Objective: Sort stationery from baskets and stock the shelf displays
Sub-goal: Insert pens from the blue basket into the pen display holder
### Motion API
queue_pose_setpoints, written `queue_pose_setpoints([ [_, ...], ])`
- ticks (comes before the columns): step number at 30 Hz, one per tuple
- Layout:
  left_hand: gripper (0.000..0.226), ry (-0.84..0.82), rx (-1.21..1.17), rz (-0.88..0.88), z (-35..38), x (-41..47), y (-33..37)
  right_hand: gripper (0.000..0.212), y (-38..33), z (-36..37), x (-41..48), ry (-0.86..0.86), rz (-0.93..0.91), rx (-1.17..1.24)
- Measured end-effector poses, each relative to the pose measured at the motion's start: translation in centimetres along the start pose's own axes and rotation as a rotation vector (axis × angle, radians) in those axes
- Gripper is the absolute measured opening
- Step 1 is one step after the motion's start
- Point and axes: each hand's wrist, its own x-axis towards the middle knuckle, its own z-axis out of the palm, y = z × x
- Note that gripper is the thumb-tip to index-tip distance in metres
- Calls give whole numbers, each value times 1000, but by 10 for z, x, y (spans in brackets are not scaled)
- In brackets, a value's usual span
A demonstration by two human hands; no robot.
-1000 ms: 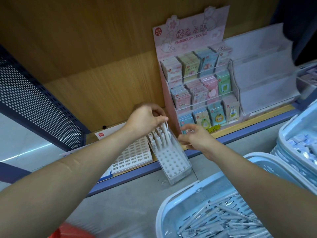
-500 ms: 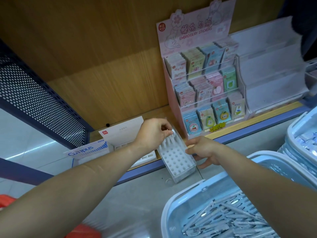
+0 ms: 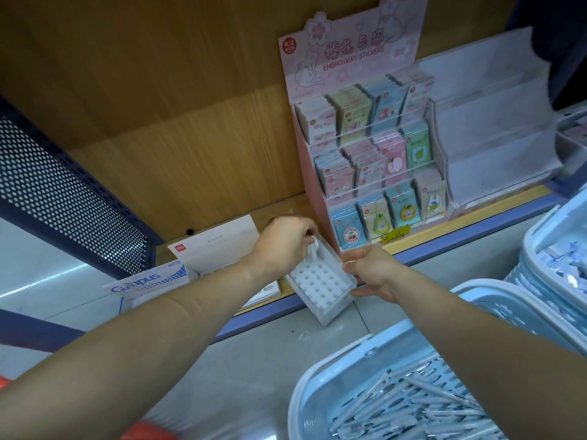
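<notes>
a: what changed in the last second?
b: the right hand (image 3: 374, 274). a second ago it hung free at 3 o'clock of the pen holder (image 3: 320, 285), touching nothing. now its thumb and fingers clamp the holder's right wall.
a: left hand?
b: the left hand (image 3: 282, 246) stays at the holder's 12 o'clock end, fingers curled round the white pens (image 3: 313, 249) in the back row. several pens showed before. now the hand covers most of them, so i can't tell if they're fully seated.
a: where's the holder?
b: lying flatter than it was. its near end overhangs the shelf edge (image 3: 460, 236) and its far end is on the shelf. it's at 7 o'clock of the sticker display (image 3: 374, 160) and 3 o'clock of the white display box (image 3: 219, 246).
a: meaning for the task?
b: my read is the back row is loaded and both hands now steady the holder, either to press the pens home or to slide it back. most holes are still bare, so stocking is at an early stage.
a: supply?
b: blue basket (image 3: 314, 373) at 5 o'clock of the holder, with plenty of loose pens (image 3: 413, 408) in it.
a: risk?
b: the overhang. if the right hand lets go, the holder could tip off.
</notes>
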Motion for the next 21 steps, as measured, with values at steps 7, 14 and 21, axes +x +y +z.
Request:
queue_pose_setpoints([
  [7, 19, 5, 18, -45, 9, 7, -11, 15, 1, -1, 0, 5, -19, -53],
  [14, 25, -6, -153, -105, 6, -2, 0, 18, 7, 0, 8, 226, -200, -330],
  [21, 30, 58, -156, -55, -5, -16, 2, 28, 3, -4, 2, 298, -181, -348],
])
